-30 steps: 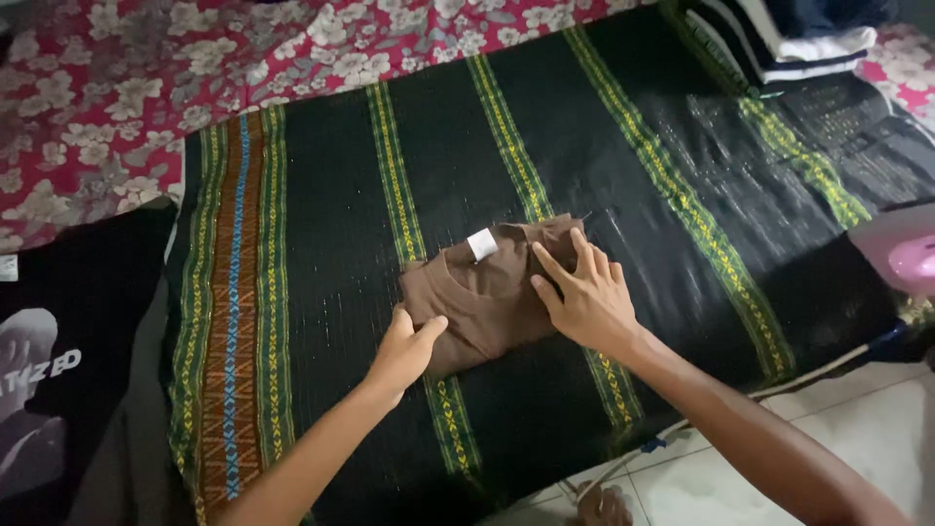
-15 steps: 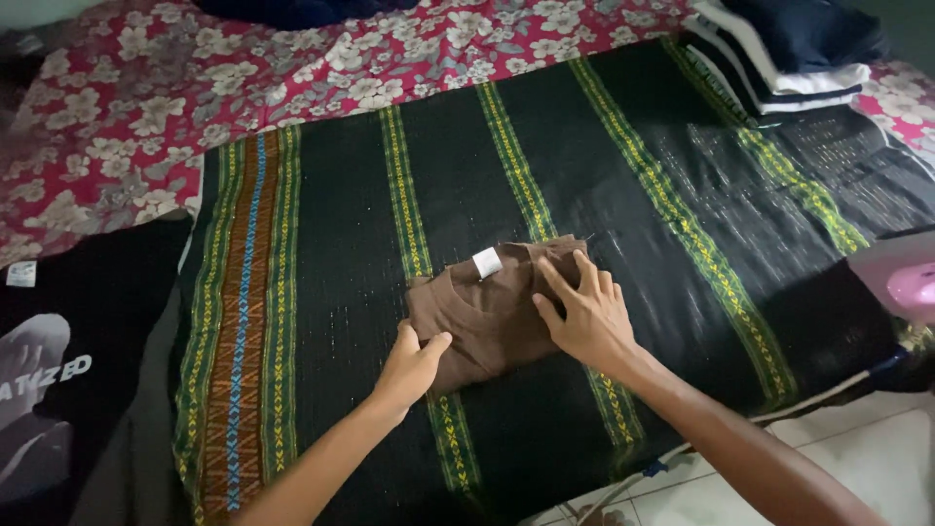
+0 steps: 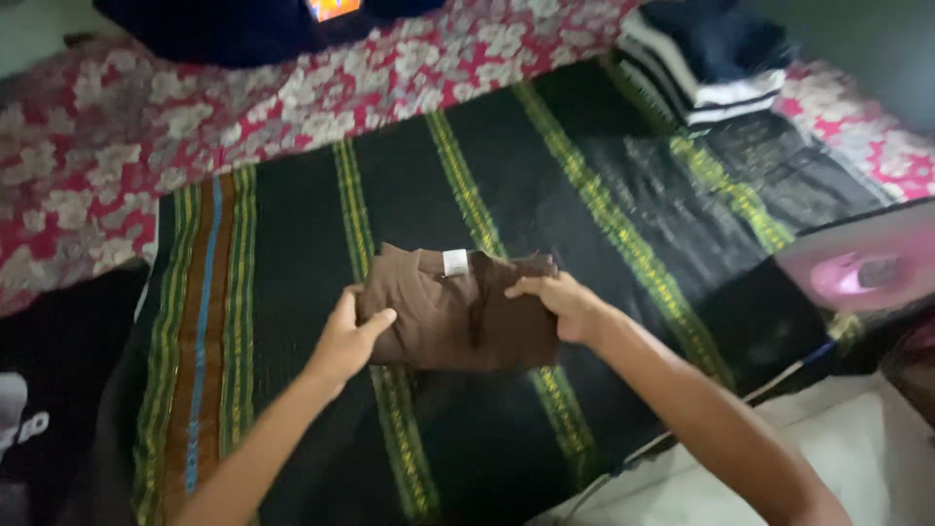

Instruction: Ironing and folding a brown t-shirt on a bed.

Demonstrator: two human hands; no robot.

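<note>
A folded brown shirt point(image 3: 458, 312) with a small white neck tag is held just above a black woven cloth point(image 3: 545, 195) with green and yellow stripes. My left hand point(image 3: 349, 336) grips the shirt's left edge, thumb on top. My right hand point(image 3: 555, 302) grips its right edge, fingers curled over the fold. The shirt sags slightly between the two hands.
A red floral bedsheet point(image 3: 117, 136) lies at the back left. A stack of folded dark and white clothes point(image 3: 706, 54) sits at the back right. A pink iron point(image 3: 862, 268) rests at the right edge. A black printed garment point(image 3: 39, 390) lies at the left. White floor tiles point(image 3: 857, 458) show at the bottom right.
Both hands went from pressing flat on the shirt to gripping its two side edges, and the shirt has come up off the cloth. The view has shifted and blurred.
</note>
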